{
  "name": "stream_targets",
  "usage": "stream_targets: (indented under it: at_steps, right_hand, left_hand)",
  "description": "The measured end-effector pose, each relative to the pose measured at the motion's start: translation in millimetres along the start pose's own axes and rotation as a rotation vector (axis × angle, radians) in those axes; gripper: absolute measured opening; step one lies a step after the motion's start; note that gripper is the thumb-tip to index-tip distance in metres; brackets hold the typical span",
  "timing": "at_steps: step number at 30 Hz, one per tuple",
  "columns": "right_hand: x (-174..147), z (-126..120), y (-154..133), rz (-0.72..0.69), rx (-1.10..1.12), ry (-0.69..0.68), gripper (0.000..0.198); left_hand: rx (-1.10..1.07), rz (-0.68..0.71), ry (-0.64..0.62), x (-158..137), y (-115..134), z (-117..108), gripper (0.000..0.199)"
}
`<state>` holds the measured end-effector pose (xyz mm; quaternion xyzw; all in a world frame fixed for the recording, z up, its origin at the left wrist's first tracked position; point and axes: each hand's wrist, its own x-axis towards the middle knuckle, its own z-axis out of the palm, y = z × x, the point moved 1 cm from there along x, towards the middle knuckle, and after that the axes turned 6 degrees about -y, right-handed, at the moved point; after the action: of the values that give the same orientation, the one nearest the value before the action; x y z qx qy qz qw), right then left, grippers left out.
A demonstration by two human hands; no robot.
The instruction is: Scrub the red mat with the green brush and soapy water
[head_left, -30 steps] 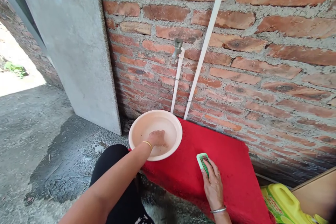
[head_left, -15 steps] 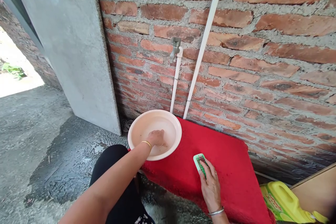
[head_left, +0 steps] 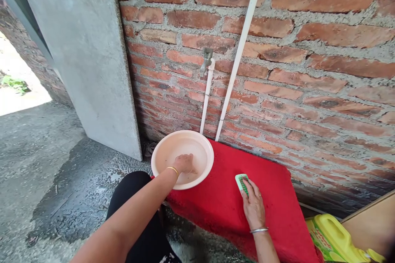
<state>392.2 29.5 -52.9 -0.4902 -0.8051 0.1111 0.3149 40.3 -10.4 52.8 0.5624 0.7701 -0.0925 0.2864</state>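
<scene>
My right hand (head_left: 253,205) is closed around a pale green scrub brush (head_left: 239,179) with dark green and reddish bristles, above the red cloth (head_left: 216,209). Whether the brush presses on the cloth is hard to tell. Inside the pale pink basin (head_left: 156,162) of water, my left hand (head_left: 184,163) reaches down, with a yellow bangle at its wrist. Its fingertips dip into the water and are partly hidden, so I cannot tell whether they hold anything. The basin rests at the left end of the cloth-covered surface.
A brick wall (head_left: 277,82) runs behind, carrying a tap (head_left: 206,61) and white pipes (head_left: 240,49). A concrete slab (head_left: 89,65) leans at the left, beside wet floor (head_left: 74,197). At the lower right stands a yellow jug (head_left: 331,234) beside a wooden board (head_left: 373,226).
My right hand has slid the brush a short way toward the wall and to the right, over the red cloth. My left hand stays in the basin.
</scene>
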Motion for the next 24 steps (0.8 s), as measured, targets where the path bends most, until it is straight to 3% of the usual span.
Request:
stream_targets:
  at_steps: [5, 9, 13, 18, 21, 24]
  right_hand:
    - [-1, -32, 48, 0.092, -0.051, 0.132, 0.065]
    - [-20, -44, 57, 0.135, -0.038, 0.148, 0.067]
    - [-37, -34, 31, 0.118, 0.053, 0.065, 0.059]
    - [-44, -3, -31, -0.015, 0.137, -0.159, 0.041]
    - [-35, 15, -59, -0.099, 0.126, -0.233, 0.039]
    - [-13, 24, -61, -0.096, 0.093, -0.202, 0.041]
  left_hand:
    - [-0.006, 0.011, -0.008, 4, -1, 1, 0.081]
    - [-0.017, -0.009, -0.016, 6, -1, 1, 0.081]
    - [-0.017, 0.0, -0.023, 6, -2, 1, 0.081]
    - [-0.022, -0.002, -0.019, 5, -2, 1, 0.082]
    - [-0.024, -0.004, -0.013, 4, -2, 1, 0.078]
    - [-0.02, 0.001, -0.008, 4, -3, 1, 0.077]
